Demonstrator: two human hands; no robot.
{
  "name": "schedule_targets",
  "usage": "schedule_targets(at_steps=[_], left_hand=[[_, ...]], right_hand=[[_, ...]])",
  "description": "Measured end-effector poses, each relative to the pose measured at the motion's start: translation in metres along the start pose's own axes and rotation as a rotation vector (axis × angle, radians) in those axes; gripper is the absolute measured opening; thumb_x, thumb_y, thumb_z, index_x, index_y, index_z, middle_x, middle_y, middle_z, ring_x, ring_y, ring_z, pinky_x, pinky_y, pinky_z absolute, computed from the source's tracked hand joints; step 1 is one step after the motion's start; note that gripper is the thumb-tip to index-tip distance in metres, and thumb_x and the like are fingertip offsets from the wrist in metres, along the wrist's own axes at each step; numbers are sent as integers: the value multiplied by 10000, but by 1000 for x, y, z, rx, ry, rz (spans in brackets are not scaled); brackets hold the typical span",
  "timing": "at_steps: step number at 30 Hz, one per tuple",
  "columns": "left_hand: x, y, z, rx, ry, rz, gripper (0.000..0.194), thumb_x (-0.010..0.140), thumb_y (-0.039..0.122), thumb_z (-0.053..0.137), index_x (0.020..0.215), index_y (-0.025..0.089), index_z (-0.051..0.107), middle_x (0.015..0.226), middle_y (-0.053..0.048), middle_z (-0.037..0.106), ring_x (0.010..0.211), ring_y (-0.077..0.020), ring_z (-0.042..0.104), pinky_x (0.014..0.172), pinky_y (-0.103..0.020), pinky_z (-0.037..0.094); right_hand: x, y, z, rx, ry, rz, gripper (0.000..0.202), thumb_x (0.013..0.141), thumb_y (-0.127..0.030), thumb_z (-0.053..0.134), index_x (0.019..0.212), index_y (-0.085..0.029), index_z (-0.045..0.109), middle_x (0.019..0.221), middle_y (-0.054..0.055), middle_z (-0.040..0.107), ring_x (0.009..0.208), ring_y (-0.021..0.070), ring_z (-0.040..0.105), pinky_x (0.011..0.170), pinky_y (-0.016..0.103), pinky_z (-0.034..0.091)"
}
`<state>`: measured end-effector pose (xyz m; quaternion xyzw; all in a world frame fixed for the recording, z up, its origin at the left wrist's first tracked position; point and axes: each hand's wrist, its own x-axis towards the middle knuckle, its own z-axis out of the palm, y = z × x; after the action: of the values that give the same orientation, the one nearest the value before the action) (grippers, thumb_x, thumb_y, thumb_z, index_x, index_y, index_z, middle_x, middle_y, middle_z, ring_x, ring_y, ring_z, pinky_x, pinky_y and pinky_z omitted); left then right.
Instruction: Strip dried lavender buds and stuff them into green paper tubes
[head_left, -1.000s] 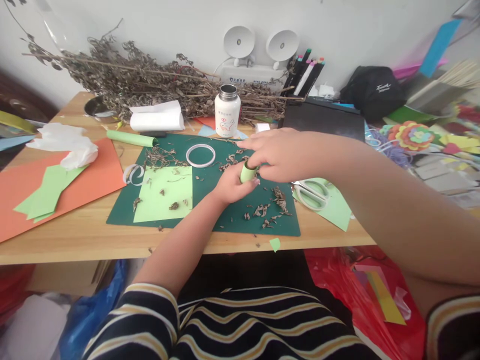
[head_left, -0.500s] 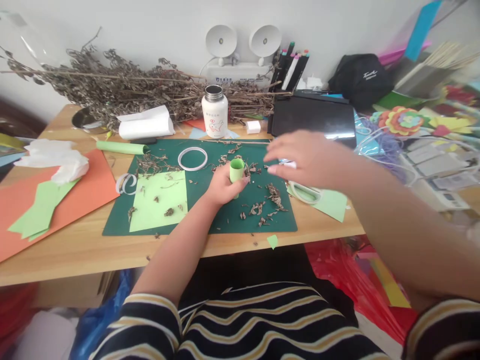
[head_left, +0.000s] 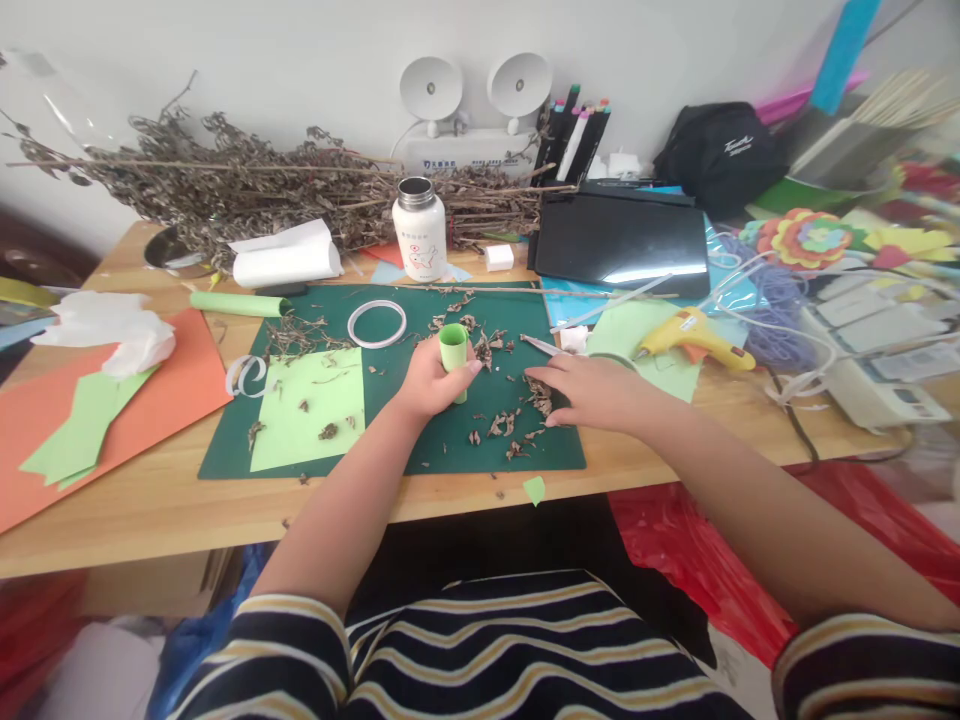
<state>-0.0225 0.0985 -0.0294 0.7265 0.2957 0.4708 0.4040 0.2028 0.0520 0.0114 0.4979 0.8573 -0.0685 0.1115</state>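
Observation:
My left hand [head_left: 433,380] is wrapped around a light green paper tube [head_left: 453,350], which stands upright with its open end facing up. My right hand [head_left: 589,390] is lowered over a small heap of dried leaves [head_left: 540,398] on the green cutting mat [head_left: 420,445]. Its thumb and fingers are apart, with leaves showing between them. Just beyond that hand lie scissors [head_left: 541,346], their handles partly covered by it. More crumbled leaves [head_left: 504,422] are scattered around the tube. On the mat's left part rests a green paper sheet [head_left: 315,405] with leaf bits on it.
A white bottle [head_left: 420,235] stands behind the mat, before a long pile of dried branches [head_left: 300,195]. To the right are a yellow glue gun [head_left: 697,338], a black tablet-like panel [head_left: 622,240] and a power strip [head_left: 862,350]. A roll of tape [head_left: 376,324] lies on the mat.
My right hand has come down from above the scissors to the leaf heap on the mat, uncovering the glue gun. My left hand keeps holding the paper tube.

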Motion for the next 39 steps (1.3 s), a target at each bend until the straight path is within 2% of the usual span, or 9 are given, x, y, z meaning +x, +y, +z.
schedule_targets(at_steps=[4,7,13,16,19,21,25,32,39], left_hand=[[0,0,0,-11,-7,6,224,721,355,550,618,171,475,560,10,513,550,-113,485,544,-264,405],[1,0,1,-19,-13,9,228,718,357,554,615,171,474,566,9,512,548,-111,481,543,-265,406],[1,-2,1,-20,11,7,220,715,349,560,617,164,489,596,-3,531,585,-121,505,585,-275,416],[1,-1,0,-9,16,-10,224,710,354,556,615,165,480,591,0,527,574,-116,491,577,-270,409],[2,1,0,28,-5,-24,233,708,364,547,610,167,471,580,4,523,558,-111,475,563,-264,402],[2,2,0,56,-10,-29,232,706,367,543,610,168,472,581,4,527,561,-112,475,563,-263,401],[2,5,1,88,10,-41,227,697,362,539,598,168,474,579,-2,536,562,-116,482,566,-266,405],[2,6,2,118,55,-58,210,696,346,525,593,172,471,574,2,547,565,-120,504,569,-264,415],[3,10,2,131,49,-79,199,686,348,518,603,172,478,562,2,542,560,-124,506,564,-263,409]], right_hand=[[3,0,7,2,25,-107,314,784,-235,530,1091,-221,593,981,63,632,889,214,595,703,308,438],[1,1,9,6,40,-133,238,802,-209,482,991,-202,626,925,61,641,869,210,597,736,317,434],[-7,4,1,121,-18,-63,368,796,-255,492,1149,-197,572,1055,77,626,953,217,591,802,331,453],[-13,1,-1,144,-34,-25,506,753,-388,564,1216,-186,529,1136,99,595,1007,247,575,837,364,456],[-17,-7,3,102,-4,-5,614,705,-522,587,1211,-179,535,1149,115,580,1010,278,568,834,400,457],[-19,-14,8,64,47,21,590,737,-540,543,1196,-168,545,1111,117,597,993,280,570,816,407,458],[-21,-25,12,16,134,65,462,813,-470,471,1124,-149,587,1024,106,630,929,257,588,769,375,455],[-21,-28,14,-104,185,-21,265,833,-311,482,1016,-195,634,929,72,664,853,226,600,709,335,412],[-15,-24,21,-105,244,-203,317,880,-238,363,887,-146,666,868,94,684,784,195,601,693,320,436]])
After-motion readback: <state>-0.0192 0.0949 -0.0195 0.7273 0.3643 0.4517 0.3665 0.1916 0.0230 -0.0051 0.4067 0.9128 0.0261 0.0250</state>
